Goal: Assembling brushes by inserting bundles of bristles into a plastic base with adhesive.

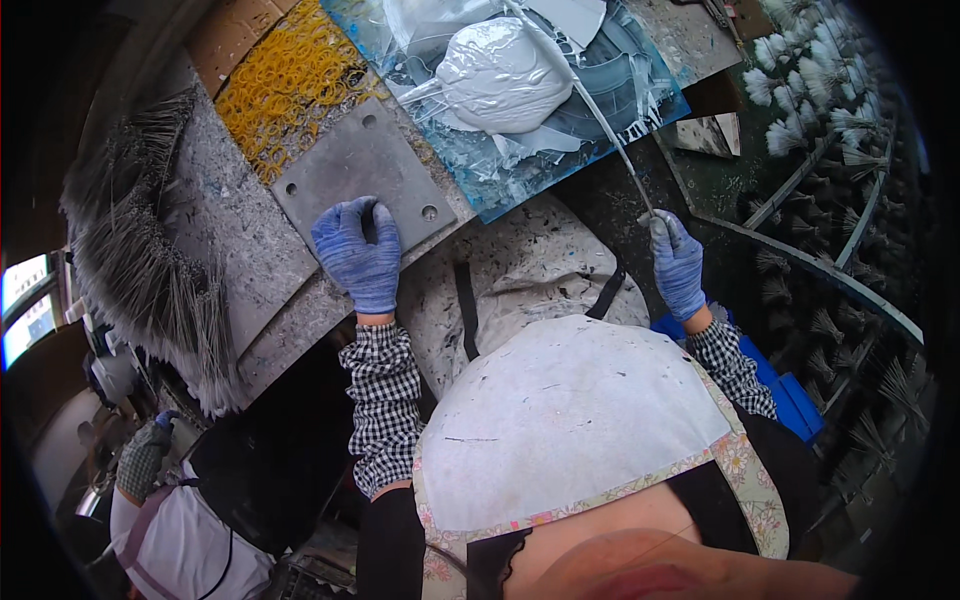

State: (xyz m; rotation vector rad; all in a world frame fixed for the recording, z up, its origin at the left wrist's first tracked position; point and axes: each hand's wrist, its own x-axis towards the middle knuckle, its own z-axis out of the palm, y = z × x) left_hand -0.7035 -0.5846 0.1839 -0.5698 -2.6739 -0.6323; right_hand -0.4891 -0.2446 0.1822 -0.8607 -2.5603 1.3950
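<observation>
My left hand (358,252), in a blue knit glove, rests at the near edge of a grey metal plate (355,165) with holes in its corners. Its fingers curl toward the thumb; whether something small sits between them I cannot make out. In my right hand (677,262), also gloved, is the lower end of a long thin stick (612,135). The stick slants up and left across a thick white paste (505,75), its far part coated white. Under the paste lies a bluish, smeared sheet (460,165).
Many yellow rings (285,85) lie beyond the plate. Grey bristle bundles (150,260) are heaped at the left. White-tipped bristle tufts (810,75) stand on a metal rack (830,270) at the right. A blue crate (790,400) is beside me. Another person (190,530) is at the lower left.
</observation>
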